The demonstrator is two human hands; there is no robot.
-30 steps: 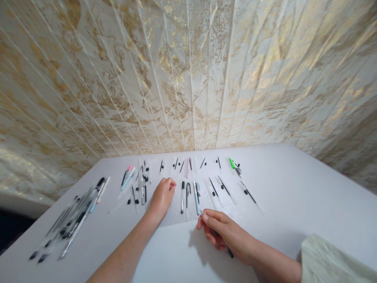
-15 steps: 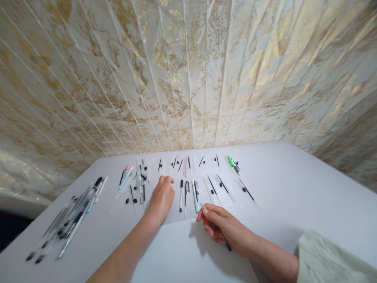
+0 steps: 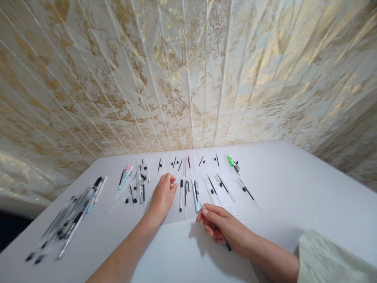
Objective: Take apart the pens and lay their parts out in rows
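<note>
My right hand (image 3: 220, 224) grips a pen (image 3: 227, 246). Its tip pokes out past my thumb and forefinger, and its dark end shows below the palm. My left hand (image 3: 163, 194) is over the table to the left of a black-capped clear pen (image 3: 181, 196), fingers curled in; what they hold, if anything, is hidden. Beside that pen are a refill with a grey clip part (image 3: 186, 196) and a light blue pen (image 3: 194, 196). A white sheet (image 3: 173, 251) lies under my forearms. Left of my left hand are several pen parts (image 3: 141, 192).
A heap of pens (image 3: 73, 216) lies at the left of the white table (image 3: 309, 188). Along the back are refills and small black caps, a pink pen (image 3: 186, 166) and a green-and-grey pen (image 3: 234, 165). Another refill (image 3: 247, 190) lies to the right. A gold-patterned curtain (image 3: 188, 78) hangs behind.
My left hand has shifted slightly up and to the right, its fingers moving nearer the black-capped pen. My right hand keeps its place with the pen.
</note>
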